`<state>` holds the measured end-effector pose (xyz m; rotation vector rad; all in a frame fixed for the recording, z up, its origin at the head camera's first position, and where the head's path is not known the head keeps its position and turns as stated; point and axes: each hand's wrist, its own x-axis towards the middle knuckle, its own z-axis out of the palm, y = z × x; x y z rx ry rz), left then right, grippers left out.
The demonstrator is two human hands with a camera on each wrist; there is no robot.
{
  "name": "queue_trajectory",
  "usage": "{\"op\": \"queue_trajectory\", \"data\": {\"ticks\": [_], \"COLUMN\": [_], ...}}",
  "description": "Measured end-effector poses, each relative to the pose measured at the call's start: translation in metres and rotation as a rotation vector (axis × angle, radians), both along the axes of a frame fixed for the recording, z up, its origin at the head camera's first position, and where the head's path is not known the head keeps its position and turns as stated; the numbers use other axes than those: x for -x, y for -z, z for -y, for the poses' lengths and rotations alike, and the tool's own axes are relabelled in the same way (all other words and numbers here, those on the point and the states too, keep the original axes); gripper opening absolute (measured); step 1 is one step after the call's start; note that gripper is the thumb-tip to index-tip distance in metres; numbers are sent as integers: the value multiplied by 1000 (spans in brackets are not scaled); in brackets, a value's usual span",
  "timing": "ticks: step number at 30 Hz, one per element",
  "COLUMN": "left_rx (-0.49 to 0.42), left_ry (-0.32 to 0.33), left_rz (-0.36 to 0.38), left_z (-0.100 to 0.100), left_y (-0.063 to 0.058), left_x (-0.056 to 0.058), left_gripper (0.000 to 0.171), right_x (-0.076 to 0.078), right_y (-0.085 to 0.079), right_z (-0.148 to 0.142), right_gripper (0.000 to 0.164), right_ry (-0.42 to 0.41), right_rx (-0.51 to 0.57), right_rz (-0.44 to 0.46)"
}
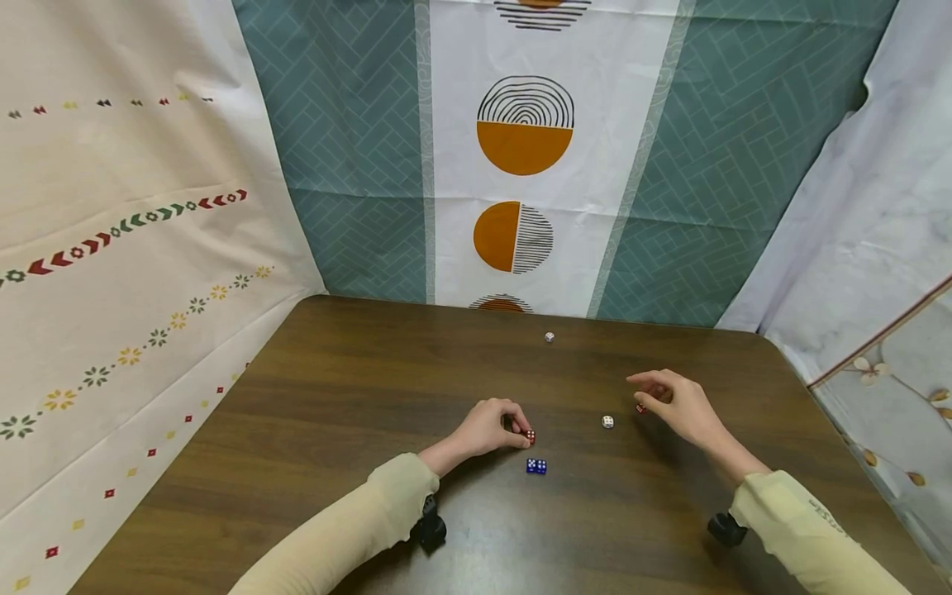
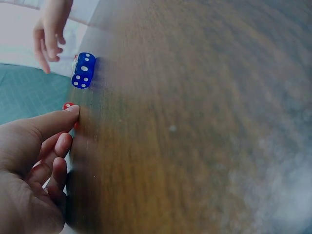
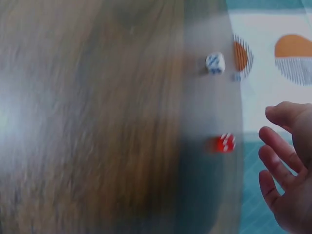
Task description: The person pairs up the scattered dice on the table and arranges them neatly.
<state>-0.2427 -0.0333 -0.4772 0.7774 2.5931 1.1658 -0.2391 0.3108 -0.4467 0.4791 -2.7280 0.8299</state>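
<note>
In the head view, my left hand [image 1: 487, 428] pinches a red die [image 1: 530, 436] with white pips between thumb and fingers, down at the tabletop. Just in front of it lie two blue dice [image 1: 536, 466], side by side and seemingly touching; the left wrist view also shows these blue dice [image 2: 84, 70]. My right hand [image 1: 680, 406] hovers over a second red die [image 1: 641, 408], fingers loosely bent and holding nothing. The right wrist view shows a gap between that red die [image 3: 225, 143] and the fingertips. A white die [image 1: 607, 421] sits to the left of my right hand.
Another white die [image 1: 549, 337] lies near the far edge of the brown wooden table [image 1: 357, 372]. Patterned cloths hang behind the table [image 1: 357, 149] and along its left [image 1: 134, 248] and right [image 1: 878, 248] sides.
</note>
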Motion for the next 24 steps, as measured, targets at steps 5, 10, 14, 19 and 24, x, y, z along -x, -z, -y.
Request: {"op": "queue_trajectory", "data": {"ticks": [5,10,14,19,24], "left_rx": [-2,-6,-9,-15,-17], "left_ry": [-4,-2,0,2,-3], "left_rz": [4,0,-8,-6,-7], "left_z": [0,0,0,-1,0], "left_y": [0,1,1,0,1], "left_x": [0,0,-1,-2,-2], "left_gripper": [10,11,11,11,11], "right_x": [2,0,0,0,0], "right_y": [8,11,13,15,13], "right_z": [-15,-23,-24,-22,-20], "right_gripper": [25,26,26,24,21], "right_ry": [20,14,-1,-9,-16], "right_rx": [-28,-48,-74,-87,-83], "right_rz": [9,78,119,126,144]}}
